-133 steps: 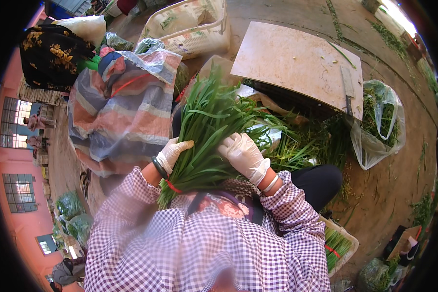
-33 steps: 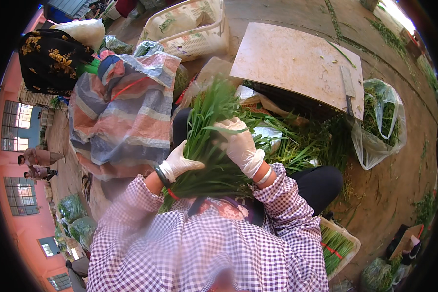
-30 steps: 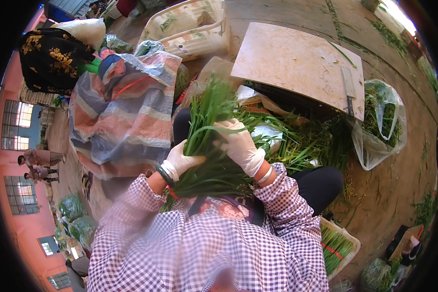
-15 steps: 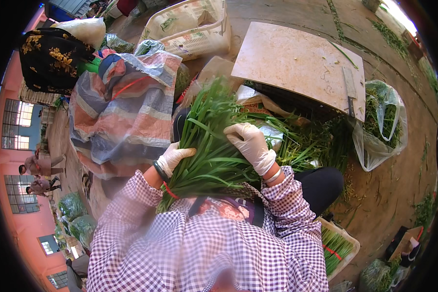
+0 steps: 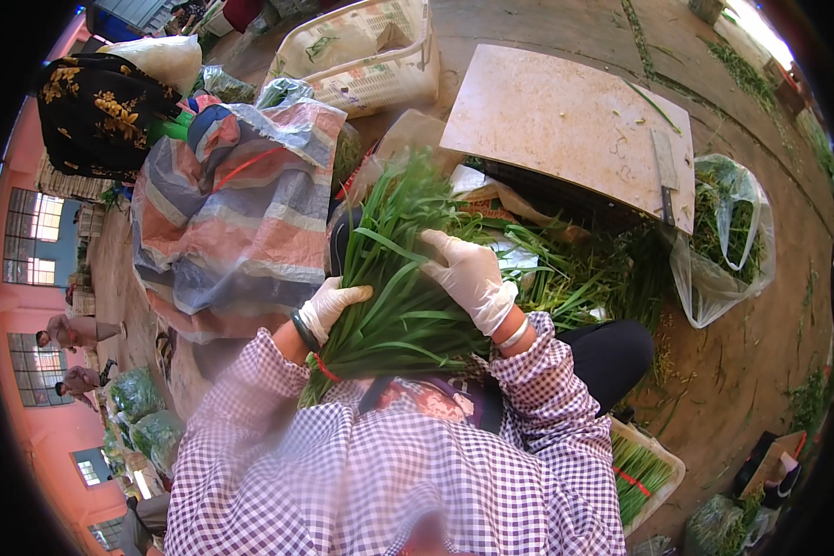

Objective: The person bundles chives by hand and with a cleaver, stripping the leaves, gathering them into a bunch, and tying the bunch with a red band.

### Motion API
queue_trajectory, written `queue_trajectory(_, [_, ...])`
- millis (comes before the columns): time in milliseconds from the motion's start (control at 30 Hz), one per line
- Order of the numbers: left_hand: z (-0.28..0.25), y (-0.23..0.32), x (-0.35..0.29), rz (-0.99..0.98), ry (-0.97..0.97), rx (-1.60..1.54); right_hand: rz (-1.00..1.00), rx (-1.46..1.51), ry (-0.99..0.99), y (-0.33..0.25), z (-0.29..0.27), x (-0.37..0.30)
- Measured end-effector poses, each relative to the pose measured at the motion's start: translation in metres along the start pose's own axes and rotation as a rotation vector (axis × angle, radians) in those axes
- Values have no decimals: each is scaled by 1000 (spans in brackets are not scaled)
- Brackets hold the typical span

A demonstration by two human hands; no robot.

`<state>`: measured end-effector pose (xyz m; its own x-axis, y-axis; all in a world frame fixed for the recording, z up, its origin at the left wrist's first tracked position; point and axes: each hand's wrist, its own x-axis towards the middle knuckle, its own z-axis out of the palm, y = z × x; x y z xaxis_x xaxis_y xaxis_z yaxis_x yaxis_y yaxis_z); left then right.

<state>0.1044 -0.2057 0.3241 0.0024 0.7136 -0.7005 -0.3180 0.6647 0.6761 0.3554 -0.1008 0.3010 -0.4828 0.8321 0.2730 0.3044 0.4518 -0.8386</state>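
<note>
A thick bundle of long, flat green leaves, which look like garlic chives (image 5: 394, 315), lies slanted across my lap, with a red tie (image 5: 326, 368) round its lower end. My left hand (image 5: 329, 306), in a whitish glove, is closed round the bundle's left side, thumb lying over the leaves. On the right side of the bundle my right hand (image 5: 470, 278), gloved too, has its fingers bent in among the leaves and pinches some of them. Its fingertips are partly hidden by the greens. The upper leaf tips are blurred.
Ahead to the right, a knife (image 5: 664, 171) lies on a pale board (image 5: 565, 120). Loose greens (image 5: 574, 278) are heaped below it, beside a clear bag (image 5: 727, 241). A striped woven sack (image 5: 241, 213) stands left, a cream basket (image 5: 371, 74) beyond. Tied greens fill a crate (image 5: 672, 477) by my right side.
My right hand has shifted slightly left and turned, its fingers now further into the leaves. The left hand keeps its hold on the bundle. Two people far left have moved a little.
</note>
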Motion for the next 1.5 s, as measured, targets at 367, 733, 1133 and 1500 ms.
queue_trajectory(367, [-1,-3,0,31,-8,11,71,206,-69,-4,0,-1])
queue_trajectory(733, [-12,-4,5,0,-33,-50,16,367,213,0,28,-27])
queue_trajectory(1133, [3,1,-10,5,-49,-177,161,-403,386,50,-87,-17])
queue_trajectory(1500, [2,-8,-6,-22,-74,62,-268,-250,236,-6,-11,32])
